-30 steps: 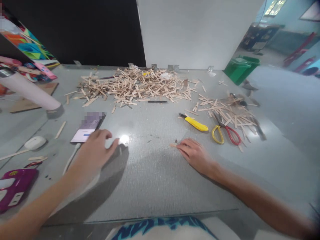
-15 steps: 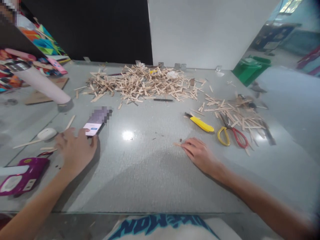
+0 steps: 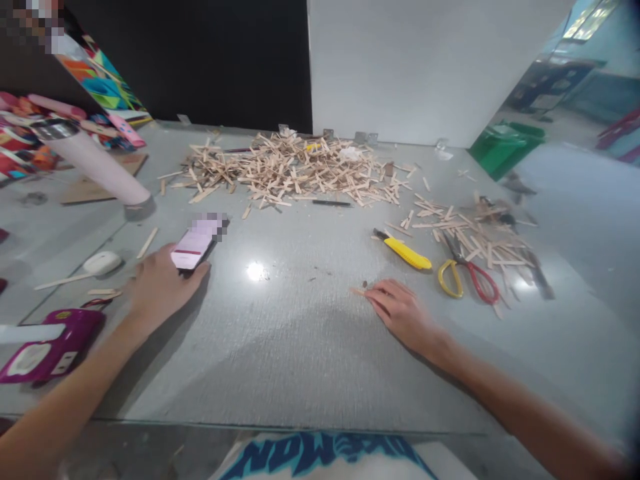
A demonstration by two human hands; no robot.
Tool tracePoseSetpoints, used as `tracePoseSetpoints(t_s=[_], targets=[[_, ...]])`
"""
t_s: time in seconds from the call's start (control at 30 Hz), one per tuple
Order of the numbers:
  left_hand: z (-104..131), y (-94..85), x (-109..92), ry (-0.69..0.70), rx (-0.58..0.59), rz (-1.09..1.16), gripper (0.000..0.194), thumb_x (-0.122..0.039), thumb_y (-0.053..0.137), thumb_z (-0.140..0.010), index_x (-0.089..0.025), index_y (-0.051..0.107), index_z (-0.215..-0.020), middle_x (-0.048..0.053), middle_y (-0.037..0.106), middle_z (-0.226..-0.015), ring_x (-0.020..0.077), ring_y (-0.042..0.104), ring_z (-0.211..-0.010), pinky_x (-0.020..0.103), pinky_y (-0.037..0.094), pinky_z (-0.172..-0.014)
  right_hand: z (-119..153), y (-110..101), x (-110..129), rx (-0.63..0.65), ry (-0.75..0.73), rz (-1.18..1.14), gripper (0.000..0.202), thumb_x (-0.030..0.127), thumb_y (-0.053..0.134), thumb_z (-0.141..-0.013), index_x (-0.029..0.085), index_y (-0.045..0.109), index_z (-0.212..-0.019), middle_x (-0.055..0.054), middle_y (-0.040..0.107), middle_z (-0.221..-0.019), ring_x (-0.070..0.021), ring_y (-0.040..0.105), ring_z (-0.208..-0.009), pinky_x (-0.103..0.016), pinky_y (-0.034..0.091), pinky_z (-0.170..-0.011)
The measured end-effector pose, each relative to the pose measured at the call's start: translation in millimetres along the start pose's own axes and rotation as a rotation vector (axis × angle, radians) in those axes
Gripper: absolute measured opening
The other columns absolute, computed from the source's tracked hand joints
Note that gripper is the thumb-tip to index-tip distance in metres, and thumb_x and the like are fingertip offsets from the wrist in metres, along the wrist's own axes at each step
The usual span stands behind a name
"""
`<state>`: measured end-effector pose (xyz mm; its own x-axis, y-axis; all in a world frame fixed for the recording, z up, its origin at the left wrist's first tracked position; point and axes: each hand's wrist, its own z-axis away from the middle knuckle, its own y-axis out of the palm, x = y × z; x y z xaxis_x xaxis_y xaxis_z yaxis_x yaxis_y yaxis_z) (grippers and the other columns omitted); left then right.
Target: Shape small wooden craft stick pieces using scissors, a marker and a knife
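My left hand is round the lower end of a smartphone, its thumb on the near right side and its fingers by the left edge. The phone's screen is lit, with a pink page and a dark red bar; part of it is blurred out. My right hand rests on the table with its fingertips pinched on a short wooden stick, whose tip sticks out to the left. Close behind the right hand lie a yellow utility knife and scissors with one yellow and one red handle.
A big heap of wooden sticks lies at the back, a smaller pile at the right. At the left are a pale pink bottle, a white earbud case and a purple device. Panels stand behind.
My left hand has shifted from touching the phone's screen to closing round its lower end, and the screen shows a different page. My right hand stays pinched on the stick.
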<state>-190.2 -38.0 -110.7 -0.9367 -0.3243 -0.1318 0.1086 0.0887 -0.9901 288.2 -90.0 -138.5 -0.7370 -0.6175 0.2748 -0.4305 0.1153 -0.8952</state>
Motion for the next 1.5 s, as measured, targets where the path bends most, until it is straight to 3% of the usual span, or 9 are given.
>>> tracePoseSetpoints(t_s=[0.1,0.2,0.53,0.67,0.83,0.97,1.07,1.3,1.5], targets=[[-9.4,-7.0,-1.6,0.011,0.023,-0.045,0.082,-0.059,0.051,-0.104,-0.006,0.038,-0.164,0.034,0.061,-0.147,0.0525,0.055,-0.141,0.062,0.043,-0.116,-0.6,-1.6,0.2,0.014,-0.003,0.002,0.025,0.015,0.054,-0.113,0.021,0.078,-0.116,-0.011,0.076,-0.108,-0.0259,0.072,-0.097,-0.043,0.062,-0.087],[-7.6,-6.4,-6.8,0.058,0.030,-0.087,0.086,-0.057,0.059,-0.101,-0.004,0.037,-0.165,0.034,0.064,-0.140,0.0506,0.059,-0.137,0.056,0.043,-0.116,-0.8,-2.2,0.3,0.017,-0.007,-0.006,0.025,0.015,0.054,-0.113,0.020,0.078,-0.117,-0.011,0.076,-0.107,-0.0258,0.072,-0.096,-0.043,0.063,-0.086],[38.0,9.3,-30.0,0.257,0.062,-0.009,0.103,-0.069,0.062,-0.099,-0.007,0.023,-0.172,0.033,0.058,-0.139,0.0558,0.059,-0.131,0.062,0.048,-0.111,-1.3,-5.9,2.9,-0.018,-0.015,-0.012,0.026,0.015,0.054,-0.113,0.020,0.078,-0.121,-0.012,0.077,-0.107,-0.0270,0.074,-0.096,-0.044,0.064,-0.085],[26.4,6.4,-37.9,0.249,0.074,0.041,0.109,-0.074,0.061,-0.097,-0.006,0.022,-0.172,0.035,0.053,-0.149,0.0585,0.052,-0.142,0.067,0.047,-0.114,-0.7,-6.6,3.3,-0.028,-0.009,-0.005,0.024,0.016,0.055,-0.113,0.019,0.078,-0.118,-0.012,0.077,-0.106,-0.0261,0.074,-0.094,-0.043,0.064,-0.084],[3.6,4.7,-42.1,0.250,0.121,0.154,0.105,-0.070,0.063,-0.094,-0.004,0.026,-0.168,0.034,0.049,-0.157,0.0539,0.049,-0.148,0.065,0.043,-0.122,-0.2,-6.6,2.9,-0.029,-0.006,-0.005,0.020,0.014,0.058,-0.112,0.017,0.077,-0.119,-0.011,0.076,-0.106,-0.0252,0.073,-0.094,-0.041,0.062,-0.084],[-1.2,5.9,-41.4,0.211,0.107,0.199,0.084,-0.060,0.071,-0.089,-0.008,0.045,-0.149,0.027,0.058,-0.142,0.0477,0.057,-0.137,0.063,0.048,-0.118,-1.6,-9.6,4.1,-0.022,-0.001,-0.021,0.020,0.015,0.060,-0.112,0.018,0.077,-0.121,-0.011,0.076,-0.105,-0.0248,0.073,-0.094,-0.040,0.062,-0.084],[-1.3,2.7,-41.6,0.196,0.147,0.199,0.071,-0.057,0.073,-0.088,-0.013,0.050,-0.139,0.023,0.057,-0.140,0.0440,0.058,-0.135,0.062,0.049,-0.117,-2.2,-12.0,4.4,-0.009,-0.005,-0.016,0.018,0.013,0.061,-0.111,0.017,0.076,-0.121,-0.011,0.075,-0.106,-0.0250,0.072,-0.094,-0.041,0.061,-0.085],[0.0,-3.4,-46.0,0.176,0.193,0.189,0.093,-0.052,0.077,-0.089,-0.011,0.037,-0.163,0.026,0.051,-0.150,0.0454,0.054,-0.143,0.063,0.045,-0.121,1.3,-9.9,0.0,-0.011,-0.006,-0.002,0.019,0.013,0.062,-0.111,0.018,0.076,-0.122,-0.010,0.073,-0.106,-0.0242,0.071,-0.093,-0.040,0.060,-0.084],[2.1,1.3,-46.0,0.181,0.134,0.221,0.089,-0.049,0.077,-0.087,-0.009,0.040,-0.157,0.025,0.055,-0.146,0.0461,0.055,-0.140,0.062,0.047,-0.119,1.3,-9.4,1.1,0.000,-0.002,-0.010,0.018,0.014,0.062,-0.111,0.017,0.075,-0.122,-0.011,0.073,-0.106,-0.0245,0.071,-0.093,-0.041,0.061,-0.084]])
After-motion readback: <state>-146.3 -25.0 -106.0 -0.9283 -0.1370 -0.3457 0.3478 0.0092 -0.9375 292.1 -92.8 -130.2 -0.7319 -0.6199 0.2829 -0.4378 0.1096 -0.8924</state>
